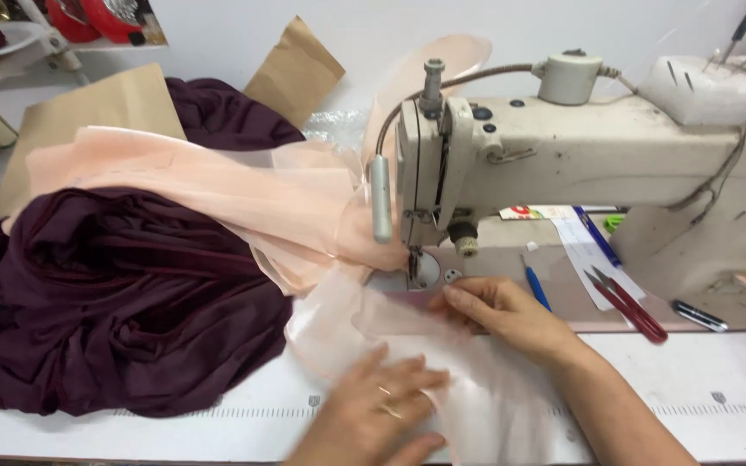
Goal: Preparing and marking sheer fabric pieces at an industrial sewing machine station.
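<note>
A cream industrial sewing machine (580, 147) stands on a white table (701, 380). Sheer peach fabric (243, 194) runs from the left under its presser foot (414, 259) and spreads toward me. My left hand (382, 406) lies flat on the near part of this fabric, fingers spread, slightly blurred. My right hand (502, 315) presses the fabric edge just right of the presser foot, fingertips close to the needle plate. Neither hand grips anything.
A heap of dark maroon cloth (114, 302) fills the left of the table. Brown paper pieces (114, 103) lie behind it. Red-handled thread snips (628, 302), a blue pen (535, 285) and a black tool (699, 316) lie on the machine bed at right.
</note>
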